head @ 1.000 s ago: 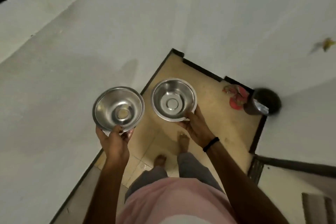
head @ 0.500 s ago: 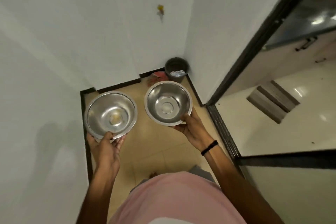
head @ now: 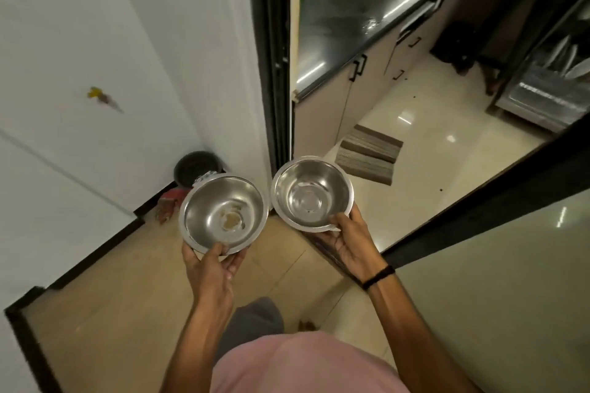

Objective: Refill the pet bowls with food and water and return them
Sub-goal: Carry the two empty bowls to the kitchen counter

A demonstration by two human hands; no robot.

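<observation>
Since half a second ago your view has swung right: the corner with the dark bin has slid to the left, and the doorway with its black frame now fills the centre, opening onto a kitchen with a dark glossy counter and a striped mat on pale tiles. The two bowls have stayed in your grip, side by side at chest height and not touching.

Your left hand is closed on the near rim of the left steel bowl, thumb over the edge, fingers underneath. That bowl is shiny, round and empty apart from a pale yellowish smear of residue at its bottom.

Your right hand grips the near rim of the right steel bowl the same way; a black band circles that wrist. This bowl is slightly smaller in view, with a flat circular base and a few faint droplets or specks inside.
</observation>
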